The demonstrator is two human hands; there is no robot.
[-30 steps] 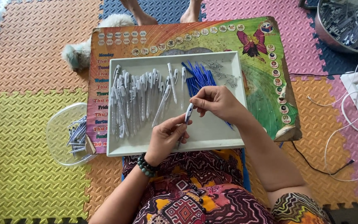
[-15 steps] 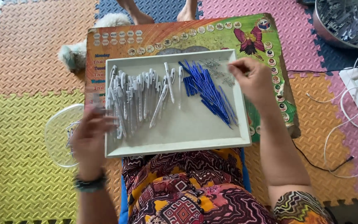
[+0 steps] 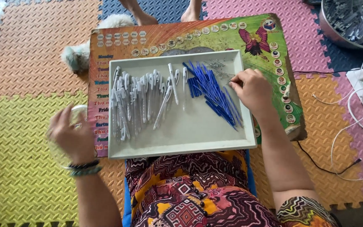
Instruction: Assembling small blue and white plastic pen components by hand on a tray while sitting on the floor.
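The head view looks down on a pale grey tray (image 3: 181,145) that lies on a colourful board (image 3: 274,50) over the person's lap.

In the left half of the tray there is a thick pile of white pen barrels (image 3: 137,101), lying side by side. To the right of them, near the middle of the tray, lies a bundle of blue refills (image 3: 213,90), slanted. In the far right corner of the tray I see a small heap of thin metal springs (image 3: 217,67).

The right hand (image 3: 253,90) is over the right edge of the tray, fingers bent and pinched at the springs; whether it already holds one I cannot tell.

The left hand (image 3: 70,134) is outside the tray, on its left, blurred, over a clear round container (image 3: 78,115). It looks half open, and I cannot tell if it has something.

As a judgement: many barrels and refills are not yet joined, so much work is left. No pen is in the hands at this moment.
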